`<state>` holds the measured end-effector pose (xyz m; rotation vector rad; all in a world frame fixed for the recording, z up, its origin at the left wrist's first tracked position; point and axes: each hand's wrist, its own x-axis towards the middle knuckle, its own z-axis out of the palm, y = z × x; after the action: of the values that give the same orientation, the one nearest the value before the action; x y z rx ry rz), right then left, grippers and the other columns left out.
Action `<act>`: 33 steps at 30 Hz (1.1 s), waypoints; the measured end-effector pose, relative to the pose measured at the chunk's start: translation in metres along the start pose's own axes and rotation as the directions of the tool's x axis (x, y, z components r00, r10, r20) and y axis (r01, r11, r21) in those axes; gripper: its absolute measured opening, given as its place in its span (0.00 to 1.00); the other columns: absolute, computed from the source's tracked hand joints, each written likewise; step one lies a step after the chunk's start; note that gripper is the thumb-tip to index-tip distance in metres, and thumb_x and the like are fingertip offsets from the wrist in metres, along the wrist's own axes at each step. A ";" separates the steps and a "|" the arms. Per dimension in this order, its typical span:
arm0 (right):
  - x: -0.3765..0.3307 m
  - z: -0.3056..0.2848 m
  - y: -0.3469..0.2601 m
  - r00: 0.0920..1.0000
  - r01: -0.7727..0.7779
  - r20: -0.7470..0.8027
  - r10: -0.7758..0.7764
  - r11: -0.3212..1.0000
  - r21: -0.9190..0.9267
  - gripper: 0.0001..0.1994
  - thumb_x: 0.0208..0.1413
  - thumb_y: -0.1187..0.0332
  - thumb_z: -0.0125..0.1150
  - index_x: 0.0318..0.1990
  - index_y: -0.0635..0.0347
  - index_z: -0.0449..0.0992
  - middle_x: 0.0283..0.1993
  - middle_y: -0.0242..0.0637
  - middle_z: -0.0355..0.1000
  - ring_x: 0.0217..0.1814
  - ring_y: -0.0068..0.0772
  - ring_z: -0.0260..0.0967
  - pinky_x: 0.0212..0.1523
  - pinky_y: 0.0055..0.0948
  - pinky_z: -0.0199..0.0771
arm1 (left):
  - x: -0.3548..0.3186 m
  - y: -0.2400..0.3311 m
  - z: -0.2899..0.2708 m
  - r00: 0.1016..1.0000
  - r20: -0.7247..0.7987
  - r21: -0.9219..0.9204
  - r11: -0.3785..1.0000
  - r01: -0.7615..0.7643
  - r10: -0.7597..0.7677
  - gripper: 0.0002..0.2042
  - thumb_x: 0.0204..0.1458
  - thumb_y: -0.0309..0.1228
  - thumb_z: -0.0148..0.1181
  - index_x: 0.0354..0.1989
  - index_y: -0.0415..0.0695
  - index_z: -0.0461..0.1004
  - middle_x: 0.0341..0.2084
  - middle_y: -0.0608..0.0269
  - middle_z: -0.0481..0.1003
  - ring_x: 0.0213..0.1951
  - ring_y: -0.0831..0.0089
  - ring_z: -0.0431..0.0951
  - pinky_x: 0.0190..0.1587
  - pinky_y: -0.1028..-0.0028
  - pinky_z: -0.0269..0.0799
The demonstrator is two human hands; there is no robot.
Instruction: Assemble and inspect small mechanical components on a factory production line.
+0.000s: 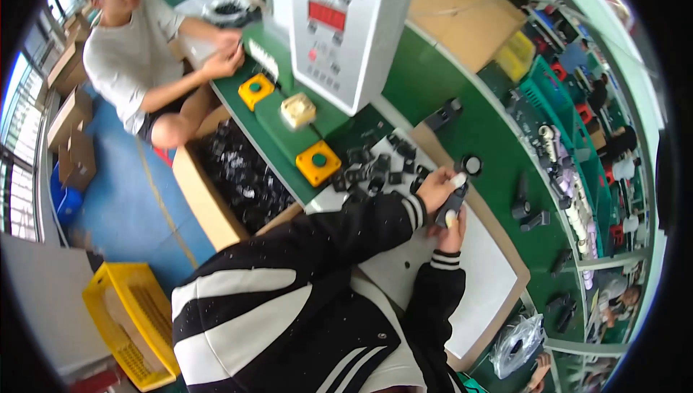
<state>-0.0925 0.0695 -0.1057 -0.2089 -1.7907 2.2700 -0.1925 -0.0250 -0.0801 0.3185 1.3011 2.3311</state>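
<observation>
Between my hands is a dark grey plastic part (450, 207), elongated in shape; its exact kind is not clear. My left hand (436, 189) grips its far end, with a white cover on a fingertip. The near end sits in the fingers of my right hand (452, 233), where a pale cover also shows on a digit. Just beyond my left hand lies a round black piece with a light centre (471, 165). Small black plastic parts (379, 169) are heaped to the left of my hands. Under my forearms a white sheet (484, 277) lies on a brown board.
Left of the heap stand yellow button boxes (318, 163) and a grey machine with red displays (346, 39). A carton of black parts (242, 169) sits beside the bench. Dark parts (534, 220) and a clear plastic bag (517, 346) lie rightward. A seated person (137, 54) works at far left.
</observation>
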 end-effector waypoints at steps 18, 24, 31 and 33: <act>0.148 -0.133 -0.068 0.459 -0.699 -0.656 -0.599 0.212 -0.683 0.29 0.43 0.58 0.55 0.57 0.37 0.63 0.54 0.54 0.56 0.50 0.55 0.56 0.50 0.46 0.62 | -0.024 -0.027 0.007 0.961 0.258 0.294 0.940 -0.174 0.097 0.16 0.52 0.19 0.49 0.51 0.43 0.66 0.39 0.60 0.71 0.35 0.72 0.72 0.41 0.77 0.70; 0.125 -0.205 -0.060 0.534 -0.768 -0.749 -0.393 0.144 -0.624 0.22 0.44 0.63 0.57 0.50 0.37 0.64 0.51 0.50 0.57 0.48 0.54 0.57 0.51 0.46 0.62 | -0.037 -0.018 0.015 0.956 0.292 0.300 0.950 -0.083 -0.009 0.13 0.52 0.20 0.50 0.46 0.43 0.70 0.35 0.62 0.72 0.32 0.77 0.69 0.36 0.81 0.66; 0.137 -0.189 -0.055 0.463 -0.822 -0.598 -0.654 -0.064 -0.566 0.12 0.48 0.64 0.57 0.40 0.43 0.65 0.43 0.41 0.61 0.43 0.51 0.61 0.37 0.41 0.73 | -0.026 -0.025 0.015 0.918 0.396 0.417 0.895 -0.159 -0.022 0.14 0.48 0.18 0.49 0.43 0.44 0.71 0.35 0.64 0.73 0.29 0.76 0.68 0.34 0.79 0.67; 0.136 -0.179 -0.068 0.492 -0.792 -0.653 -0.576 0.016 -0.610 0.17 0.45 0.67 0.59 0.43 0.42 0.64 0.46 0.42 0.61 0.45 0.52 0.61 0.39 0.43 0.73 | -0.021 -0.036 0.011 0.888 0.459 0.456 0.858 -0.236 0.001 0.15 0.46 0.16 0.49 0.42 0.45 0.71 0.35 0.65 0.73 0.29 0.76 0.68 0.34 0.80 0.67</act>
<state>-0.1698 0.2895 -0.0769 -1.5610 -2.1623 -0.1315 -0.1600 -0.0105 -0.1045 1.0655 1.6516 1.8043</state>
